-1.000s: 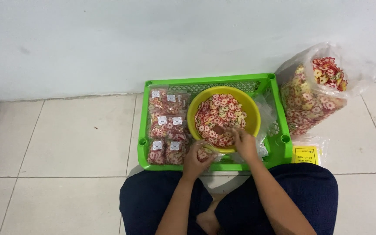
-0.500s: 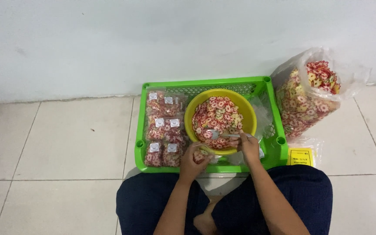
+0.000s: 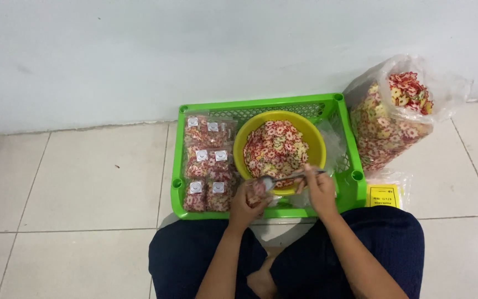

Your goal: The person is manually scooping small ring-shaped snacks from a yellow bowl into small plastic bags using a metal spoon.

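Spoon [image 3: 289,178] work is the step in hand, I judge: my right hand [image 3: 321,191] grips its handle, bowl end tipped toward the small clear packet [image 3: 256,192] that my left hand [image 3: 245,204] clenches at the six o'clock rim of the yellow bowl [image 3: 277,149] of red-and-yellow ring snacks. Next calls for a steady tilt into the packet's mouth. Filled packets [image 3: 207,163] lie at nine o'clock inside the green crate [image 3: 261,103]; a big snack bag [image 3: 393,119] leans at three o'clock. Pale floor tiles [image 3: 84,177] meet a white wall [image 3: 139,55].
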